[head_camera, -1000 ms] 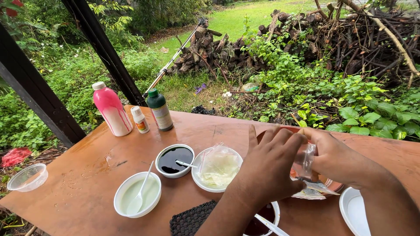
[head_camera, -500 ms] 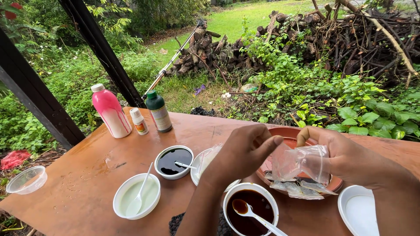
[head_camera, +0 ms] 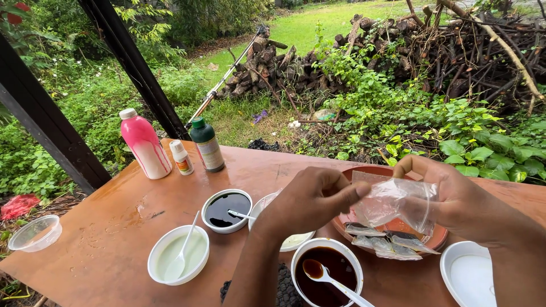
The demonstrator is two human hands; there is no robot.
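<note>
Left hand (head_camera: 310, 202) and right hand (head_camera: 463, 202) at centre right of frame, fingers of both pinched closed on a small clear crumpled plastic bag (head_camera: 392, 200), held above a round terracotta plate (head_camera: 372, 170), dark-liquid white bowl with spoon (head_camera: 327, 272) at lower centre.

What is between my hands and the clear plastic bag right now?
Nothing visible. The left hand pinches one edge of the clear plastic bag, the right hand grips the other side, and the bag hangs above the reddish dish holding small packets.

pink bottle (head_camera: 144, 143), green bottle (head_camera: 207, 145), sm white bottle (head_camera: 182, 157) at table's (head_camera: 102, 227) back-left; woodpile (head_camera: 273, 65) beyond.
</note>
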